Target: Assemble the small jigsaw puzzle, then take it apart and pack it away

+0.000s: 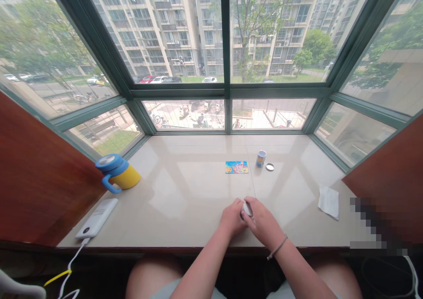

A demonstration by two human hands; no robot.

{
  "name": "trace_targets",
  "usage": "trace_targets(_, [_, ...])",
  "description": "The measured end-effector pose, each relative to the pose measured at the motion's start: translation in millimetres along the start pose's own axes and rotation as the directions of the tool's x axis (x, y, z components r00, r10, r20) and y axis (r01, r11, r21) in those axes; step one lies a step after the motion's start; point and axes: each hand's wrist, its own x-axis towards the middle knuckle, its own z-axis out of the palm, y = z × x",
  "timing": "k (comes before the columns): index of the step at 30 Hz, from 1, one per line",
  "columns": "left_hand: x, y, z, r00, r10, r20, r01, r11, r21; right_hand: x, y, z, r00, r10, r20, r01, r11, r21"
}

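Near the sill's front edge, my two hands meet around a small round container with a whitish top point(247, 209). My left hand point(233, 217) is wrapped about its side, and my fingers hide most of its body. My right hand point(261, 219) closes over the top with thumb and fingers at its rim. Beyond the hands lies a flat, colourful blue picture card point(236, 167). To its right stands a small blue-and-white printed can point(261, 158), with a round silver-rimmed lid point(270, 167) lying beside it.
On the left are a yellow-and-blue handled mug point(122, 173) and a white power bank point(97, 218) with a cable plugged in. A white tissue point(328, 202) lies at the right, by a pixelated dark patch. Green-framed windows point(228, 90) enclose the pale tiled sill point(185, 193).
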Motion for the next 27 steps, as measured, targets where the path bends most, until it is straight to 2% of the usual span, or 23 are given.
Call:
trace_targets(6, [3,-5,6.2,0.999,0.019,-0.027,-0.019,1.000,0.003,3,-3,-11,1.000,0.020,-0.013,-0.021,0.995,-0.094])
trace_targets(15, [4,-10,10.5,0.999,0.033,-0.023,-0.033,0.999,-0.007,11,-12,-23,0.989,-0.027,0.145,0.043,0.993,-0.112])
trace_targets(21, [4,-10,9.7,0.999,0.034,-0.010,-0.034,0.999,-0.005,22,-21,-33,0.939,0.110,0.326,-0.033,0.972,-0.235])
trace_targets(27, [1,-7,5.7,0.999,0.043,-0.006,-0.043,0.999,0.014,37,-46,-34,0.875,0.275,0.400,-0.082,0.896,-0.437])
